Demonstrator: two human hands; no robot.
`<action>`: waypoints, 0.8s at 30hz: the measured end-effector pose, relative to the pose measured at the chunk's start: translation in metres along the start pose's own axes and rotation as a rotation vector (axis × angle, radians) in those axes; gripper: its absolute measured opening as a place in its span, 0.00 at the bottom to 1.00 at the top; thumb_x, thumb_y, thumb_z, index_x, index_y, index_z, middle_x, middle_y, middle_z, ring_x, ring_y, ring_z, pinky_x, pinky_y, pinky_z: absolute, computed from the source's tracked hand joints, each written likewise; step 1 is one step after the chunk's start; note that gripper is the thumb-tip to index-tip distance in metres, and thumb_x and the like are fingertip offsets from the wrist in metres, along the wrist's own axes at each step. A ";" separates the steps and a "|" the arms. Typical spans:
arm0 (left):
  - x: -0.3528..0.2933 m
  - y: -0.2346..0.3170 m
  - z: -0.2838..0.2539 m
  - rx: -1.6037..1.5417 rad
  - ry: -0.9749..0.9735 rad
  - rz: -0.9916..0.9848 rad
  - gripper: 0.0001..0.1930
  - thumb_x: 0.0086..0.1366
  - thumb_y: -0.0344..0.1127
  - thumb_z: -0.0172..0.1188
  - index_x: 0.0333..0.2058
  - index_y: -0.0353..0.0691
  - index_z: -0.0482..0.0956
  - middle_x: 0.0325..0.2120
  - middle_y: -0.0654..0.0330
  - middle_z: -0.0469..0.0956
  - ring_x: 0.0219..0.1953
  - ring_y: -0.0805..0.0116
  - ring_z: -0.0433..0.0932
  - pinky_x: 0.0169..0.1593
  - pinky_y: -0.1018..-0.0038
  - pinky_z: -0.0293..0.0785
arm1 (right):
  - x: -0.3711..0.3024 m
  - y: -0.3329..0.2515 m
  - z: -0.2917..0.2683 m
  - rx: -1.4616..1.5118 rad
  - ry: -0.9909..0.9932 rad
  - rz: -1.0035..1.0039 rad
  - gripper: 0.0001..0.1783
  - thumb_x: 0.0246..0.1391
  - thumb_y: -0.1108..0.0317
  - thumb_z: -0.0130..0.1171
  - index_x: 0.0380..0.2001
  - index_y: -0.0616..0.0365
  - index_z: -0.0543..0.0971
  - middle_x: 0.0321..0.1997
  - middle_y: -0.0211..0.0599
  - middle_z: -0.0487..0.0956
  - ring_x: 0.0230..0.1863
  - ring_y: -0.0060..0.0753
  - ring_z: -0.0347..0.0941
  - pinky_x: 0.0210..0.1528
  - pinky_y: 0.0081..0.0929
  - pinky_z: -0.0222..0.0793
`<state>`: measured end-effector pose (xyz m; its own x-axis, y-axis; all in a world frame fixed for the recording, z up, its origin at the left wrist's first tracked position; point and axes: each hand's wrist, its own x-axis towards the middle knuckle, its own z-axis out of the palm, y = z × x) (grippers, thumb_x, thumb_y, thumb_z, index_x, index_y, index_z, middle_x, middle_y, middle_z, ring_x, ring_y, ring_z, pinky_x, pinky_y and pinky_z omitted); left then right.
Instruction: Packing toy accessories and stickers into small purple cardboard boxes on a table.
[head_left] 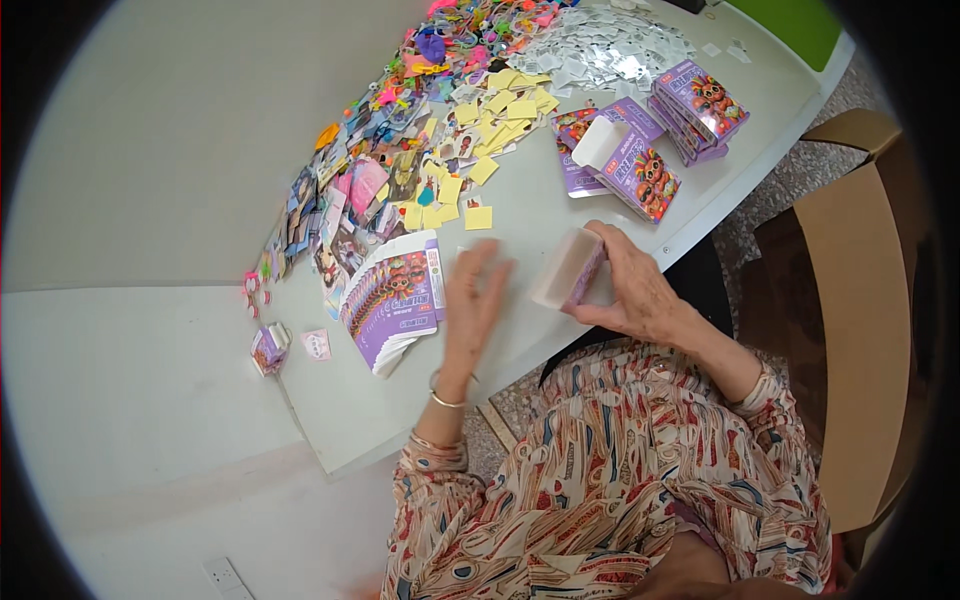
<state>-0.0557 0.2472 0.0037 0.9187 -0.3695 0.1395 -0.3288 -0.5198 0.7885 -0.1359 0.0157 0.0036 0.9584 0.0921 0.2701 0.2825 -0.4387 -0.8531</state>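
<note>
My right hand (pixel 635 290) grips a small carton (pixel 566 268) near the front edge of the table; its pale, blurred side faces up and purple shows along its lower side. My left hand (pixel 475 300), smeared a little by motion, has its fingers stretched apart and holds nothing. It hovers just right of a fanned stack of flat purple cartons (pixel 395 305) with printed cartoon fruit. Beyond both hands lie square yellow cards (pixel 505 110), scattered in a loose heap. Between the left hand and the carton there is a gap.
Purple boxes (pixel 705 100) are stacked at the back right, beside a box with its white flap up (pixel 635 170). Colourful small toys (pixel 430 45) and clear little packets (pixel 600 45) are heaped at the back. A cardboard box (pixel 850 340) stands open at the right.
</note>
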 end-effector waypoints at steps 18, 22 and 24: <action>0.032 0.049 -0.014 -0.445 0.220 -0.137 0.01 0.62 0.25 0.59 0.31 0.34 0.77 0.24 0.65 0.78 0.25 0.81 0.72 0.31 0.83 0.68 | 0.005 -0.014 -0.014 -0.517 -0.176 0.076 0.47 0.36 0.51 0.71 0.52 0.71 0.61 0.35 0.50 0.74 0.39 0.49 0.71 0.42 0.39 0.69; 0.027 0.062 0.004 -0.110 0.067 0.127 0.03 0.62 0.25 0.59 0.34 0.33 0.79 0.29 0.62 0.78 0.27 0.75 0.76 0.34 0.79 0.71 | 0.006 -0.018 -0.016 -0.512 -0.187 0.105 0.45 0.36 0.52 0.71 0.50 0.70 0.62 0.35 0.51 0.74 0.39 0.50 0.71 0.41 0.39 0.69; 0.028 0.061 0.010 0.129 0.002 0.210 0.04 0.61 0.25 0.60 0.34 0.33 0.80 0.34 0.60 0.78 0.31 0.72 0.77 0.37 0.77 0.72 | 0.005 -0.015 -0.017 -0.462 -0.205 0.132 0.43 0.37 0.51 0.70 0.47 0.69 0.62 0.35 0.51 0.74 0.38 0.51 0.72 0.41 0.41 0.70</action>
<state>-0.0520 0.1974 0.0498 0.8275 -0.4783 0.2940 -0.5379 -0.5258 0.6589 -0.1363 0.0072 0.0254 0.9859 0.1624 0.0412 0.1563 -0.8026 -0.5757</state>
